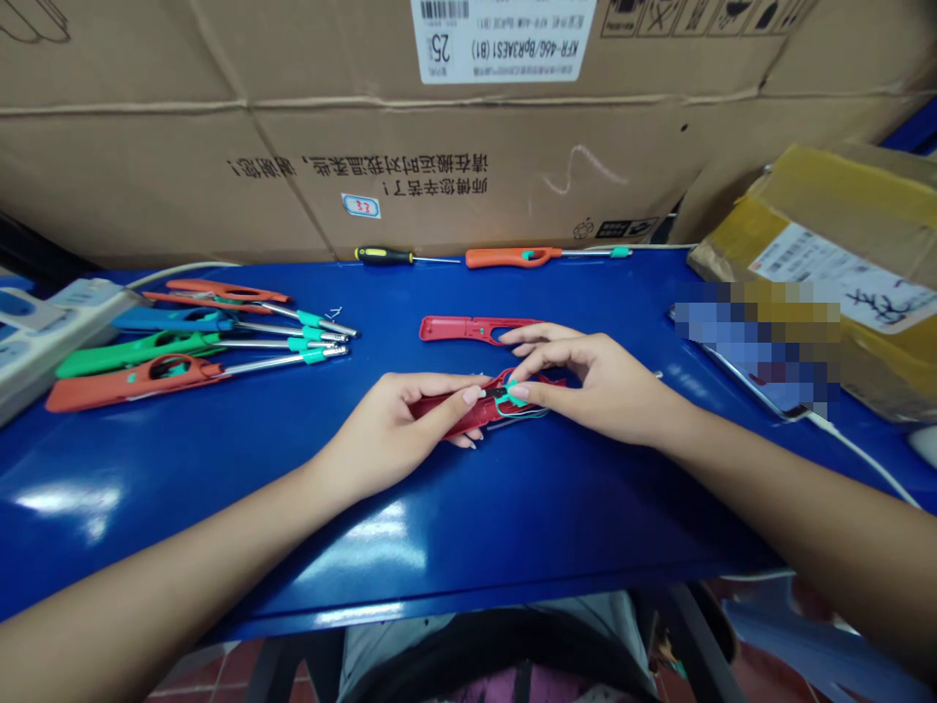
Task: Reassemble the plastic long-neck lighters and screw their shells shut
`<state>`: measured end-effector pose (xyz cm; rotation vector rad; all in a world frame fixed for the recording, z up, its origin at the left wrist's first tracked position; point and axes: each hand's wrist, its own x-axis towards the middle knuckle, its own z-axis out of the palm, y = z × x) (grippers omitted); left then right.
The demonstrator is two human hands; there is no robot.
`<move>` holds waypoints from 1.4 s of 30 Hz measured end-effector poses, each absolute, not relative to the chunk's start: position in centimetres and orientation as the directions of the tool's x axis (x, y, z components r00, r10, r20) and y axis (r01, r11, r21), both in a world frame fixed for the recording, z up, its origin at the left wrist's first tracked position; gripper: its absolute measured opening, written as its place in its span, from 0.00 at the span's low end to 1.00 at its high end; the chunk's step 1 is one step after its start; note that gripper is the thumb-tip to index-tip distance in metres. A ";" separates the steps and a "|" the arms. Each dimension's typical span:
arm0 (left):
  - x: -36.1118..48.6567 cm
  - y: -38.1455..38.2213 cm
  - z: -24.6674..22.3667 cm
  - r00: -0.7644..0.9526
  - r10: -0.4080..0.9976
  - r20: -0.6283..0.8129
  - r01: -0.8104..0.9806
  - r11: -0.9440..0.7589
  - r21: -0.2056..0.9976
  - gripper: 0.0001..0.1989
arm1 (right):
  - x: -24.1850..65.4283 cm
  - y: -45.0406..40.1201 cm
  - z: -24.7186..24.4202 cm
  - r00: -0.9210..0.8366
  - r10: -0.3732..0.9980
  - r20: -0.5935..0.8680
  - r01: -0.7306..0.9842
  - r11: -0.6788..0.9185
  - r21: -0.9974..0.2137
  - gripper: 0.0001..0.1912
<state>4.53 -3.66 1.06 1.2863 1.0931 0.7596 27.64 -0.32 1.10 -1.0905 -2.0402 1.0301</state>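
Note:
My left hand (399, 420) is wrapped round an opened red lighter shell (461, 415), its thumb on a small black part (495, 392) inside. My right hand (578, 376) pinches a green piece (512, 395) at the right part of that shell, beside the black part. A thin pale wire curves below the green piece. Just behind the hands lies the other red shell half (461, 330), its right end close to my right fingertips.
Several orange, green and blue lighters (176, 376) lie at the left near a white power strip (65, 312). Behind are a screwdriver (387, 257), an orange lighter (505, 258) and a large carton (293, 146). A phone (747, 361) and taped box (827, 254) sit at the right.

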 end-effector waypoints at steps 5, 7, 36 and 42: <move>4.7 -3.9 1.1 0.344 0.920 -0.186 0.144 0.144 0.979 0.15 | 27.7 -0.3 1.5 -0.475 0.875 0.096 0.384 0.304 -0.872 0.04; 4.8 -4.1 1.0 0.342 0.926 -0.162 0.156 0.114 0.981 0.16 | 27.7 -0.4 1.7 -0.473 0.879 0.066 0.404 0.282 -0.870 0.04; 4.9 -4.5 0.9 0.370 0.926 -0.078 0.184 0.010 0.983 0.15 | 27.7 -0.7 2.2 -0.463 0.885 -0.050 0.394 0.155 -0.906 0.07; 4.9 -4.3 1.3 0.393 0.906 -0.160 0.141 0.112 0.984 0.17 | 27.9 -0.6 2.3 -0.495 0.868 -0.028 0.344 0.166 -0.924 0.06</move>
